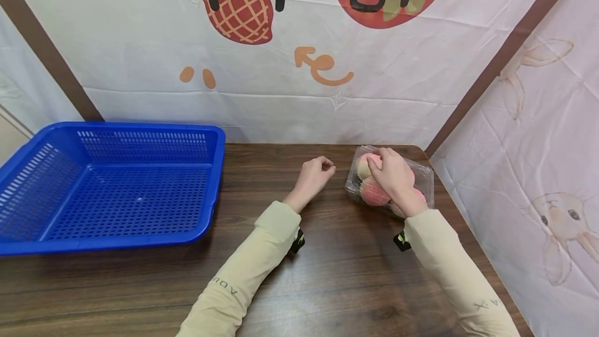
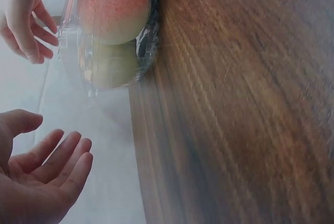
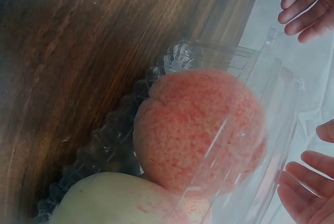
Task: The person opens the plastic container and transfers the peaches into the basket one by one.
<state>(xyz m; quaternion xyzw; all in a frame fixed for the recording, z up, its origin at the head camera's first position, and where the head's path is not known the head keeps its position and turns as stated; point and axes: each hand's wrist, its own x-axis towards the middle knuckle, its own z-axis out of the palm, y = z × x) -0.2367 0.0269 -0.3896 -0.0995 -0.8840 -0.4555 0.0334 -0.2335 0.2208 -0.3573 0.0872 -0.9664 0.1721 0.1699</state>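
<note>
A clear plastic box of several pink and pale peaches sits near the table's far right corner. Over the box's top is my right hand, its fingers loosely bent; in the right wrist view the same hand shows right beside the clear lid, holding nothing. To the left of the box, my left hand hovers over the table with nothing in it. Its fingers are relaxed and spread from the thumb in the left wrist view. Ridged plastic walls surround a large pink peach.
A big blue mesh basket stands on the left of the dark wooden table. Behind the table hangs a white printed cloth, and another cloth with rabbit drawings runs along the right edge.
</note>
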